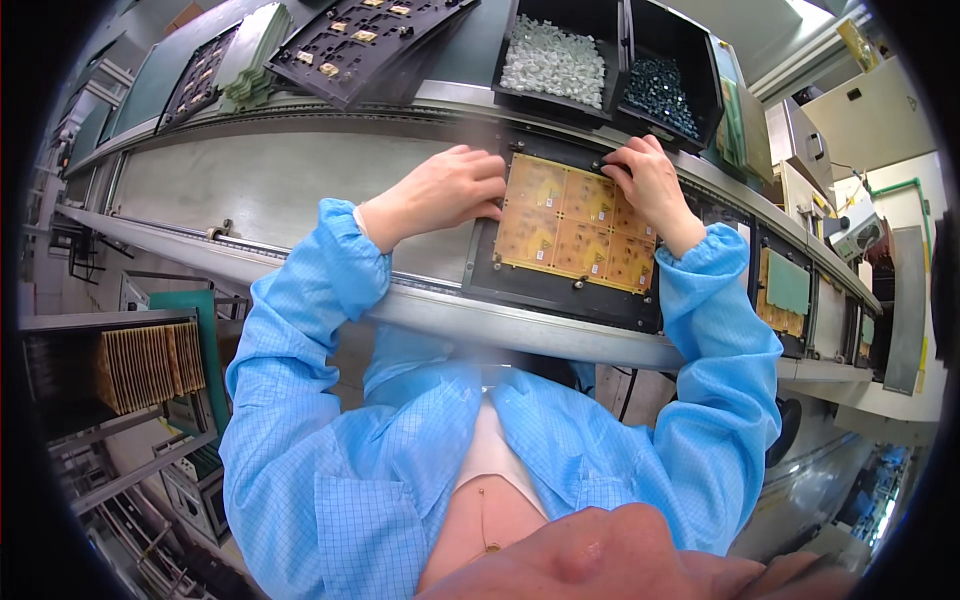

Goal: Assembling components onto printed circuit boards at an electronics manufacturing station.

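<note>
A long metal desk (270,180) crosses the room. At left, a metal-framed rack (110,322) stands near it. At right, a green pipe (911,184) runs along a pale wall (938,235), grey floor (815,485) shows below, and a light (808,14) glares above.

Amber-yellow panel (572,222), black frame (530,283), grid-checked sky-blue sleeves (305,290), whitish pieces (553,64).

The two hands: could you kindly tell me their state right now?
Left hand: partly curled beside the yellow panel; grip cannot be told.
Right hand: partly curled at the panel's upper right; grip cannot be told.
</note>
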A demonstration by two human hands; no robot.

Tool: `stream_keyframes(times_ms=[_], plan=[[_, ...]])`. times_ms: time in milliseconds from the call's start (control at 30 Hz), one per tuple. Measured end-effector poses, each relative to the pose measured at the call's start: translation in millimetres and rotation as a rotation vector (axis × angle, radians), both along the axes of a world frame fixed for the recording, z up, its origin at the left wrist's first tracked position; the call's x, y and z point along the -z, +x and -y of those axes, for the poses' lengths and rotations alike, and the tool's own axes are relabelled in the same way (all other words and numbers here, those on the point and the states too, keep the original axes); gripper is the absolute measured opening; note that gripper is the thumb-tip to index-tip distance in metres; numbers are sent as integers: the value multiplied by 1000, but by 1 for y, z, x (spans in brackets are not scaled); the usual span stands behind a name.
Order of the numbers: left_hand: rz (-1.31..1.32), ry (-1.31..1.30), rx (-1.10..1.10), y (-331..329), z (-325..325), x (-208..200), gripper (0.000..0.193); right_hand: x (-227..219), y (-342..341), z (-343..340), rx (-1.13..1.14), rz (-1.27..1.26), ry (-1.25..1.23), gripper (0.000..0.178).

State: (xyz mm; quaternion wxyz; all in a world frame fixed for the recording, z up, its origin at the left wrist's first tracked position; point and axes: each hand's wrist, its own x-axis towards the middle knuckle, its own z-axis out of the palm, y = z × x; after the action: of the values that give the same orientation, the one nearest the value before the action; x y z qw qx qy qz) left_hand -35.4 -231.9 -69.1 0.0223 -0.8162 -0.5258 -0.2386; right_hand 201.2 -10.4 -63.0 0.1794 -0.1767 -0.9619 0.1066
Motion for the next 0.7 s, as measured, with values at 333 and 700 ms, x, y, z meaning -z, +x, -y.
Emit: stream_keyframes(times_ms=[333, 700], plan=[[-59, 196, 5, 11, -10, 14, 31, -15, -22, 1, -48, 267, 42, 16], [-495, 208, -55, -24, -55, -13, 8, -12, 24, 6, 78, 47, -133, 20]])
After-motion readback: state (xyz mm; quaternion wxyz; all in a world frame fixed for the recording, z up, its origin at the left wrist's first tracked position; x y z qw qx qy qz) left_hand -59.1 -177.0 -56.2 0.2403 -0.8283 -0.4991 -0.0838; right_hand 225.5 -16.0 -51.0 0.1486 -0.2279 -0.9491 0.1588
